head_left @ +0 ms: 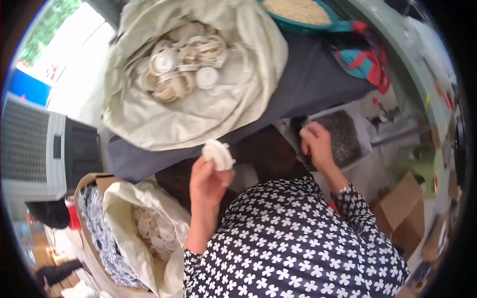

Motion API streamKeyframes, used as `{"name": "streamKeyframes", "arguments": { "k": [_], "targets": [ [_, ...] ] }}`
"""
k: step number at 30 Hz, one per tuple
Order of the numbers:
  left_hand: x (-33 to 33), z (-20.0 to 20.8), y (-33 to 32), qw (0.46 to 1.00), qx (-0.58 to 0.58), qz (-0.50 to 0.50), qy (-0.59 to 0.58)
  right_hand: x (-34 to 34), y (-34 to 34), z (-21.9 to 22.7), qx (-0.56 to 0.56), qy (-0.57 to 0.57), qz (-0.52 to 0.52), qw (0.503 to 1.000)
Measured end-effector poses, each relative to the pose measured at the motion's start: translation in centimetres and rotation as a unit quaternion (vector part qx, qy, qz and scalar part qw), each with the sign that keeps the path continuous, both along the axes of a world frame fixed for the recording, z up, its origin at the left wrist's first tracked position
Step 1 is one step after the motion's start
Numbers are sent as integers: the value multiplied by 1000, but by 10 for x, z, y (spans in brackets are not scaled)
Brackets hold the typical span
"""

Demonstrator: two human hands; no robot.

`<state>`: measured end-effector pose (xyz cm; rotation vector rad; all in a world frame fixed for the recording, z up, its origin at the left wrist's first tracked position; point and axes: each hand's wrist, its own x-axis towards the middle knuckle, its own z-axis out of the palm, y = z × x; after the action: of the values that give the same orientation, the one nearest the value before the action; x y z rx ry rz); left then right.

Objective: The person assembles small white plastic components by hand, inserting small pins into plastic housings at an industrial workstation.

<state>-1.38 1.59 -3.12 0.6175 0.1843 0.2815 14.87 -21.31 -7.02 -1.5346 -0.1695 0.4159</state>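
My left hand (204, 183) pinches a round white plastic part (217, 154) with small tabs on its rim, held up in front of the cloth-covered table. To the right, my right hand (317, 144) has its fingers curled together at the near left side of a tray of small dark pieces (342, 136). What it holds, if anything, is too small to make out. Beyond my left hand a large cream sack (248, 89) lies open on the table. Inside it are a pile of beige-white coiled pieces (171, 84) and a round white disc part (207, 78).
Lower left, a cardboard box (85, 191) of grey material stands beside an open sack (119, 198) of white discs. A teal basin (293, 22) of pale pieces and a red-and-teal bag (357, 62) are at the back right. An opened carton (400, 208) stands at right.
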Motion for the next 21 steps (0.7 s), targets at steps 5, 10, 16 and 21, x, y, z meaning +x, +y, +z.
{"name": "streamKeyframes", "arguments": {
  "k": [5,10,16,21],
  "targets": [
    [-11,2,0,999,20,-21,-25,-49,92,78,97,-81,350,928],
    [-30,1,3,999,26,16,-30,-60,133,76,147,-128,411,890],
    [-37,32,2,970,75,230,21,-68,143,72,123,-150,343,919],
    [-48,32,19,905,310,247,157,-67,140,72,86,-232,305,920]
  ]
}}
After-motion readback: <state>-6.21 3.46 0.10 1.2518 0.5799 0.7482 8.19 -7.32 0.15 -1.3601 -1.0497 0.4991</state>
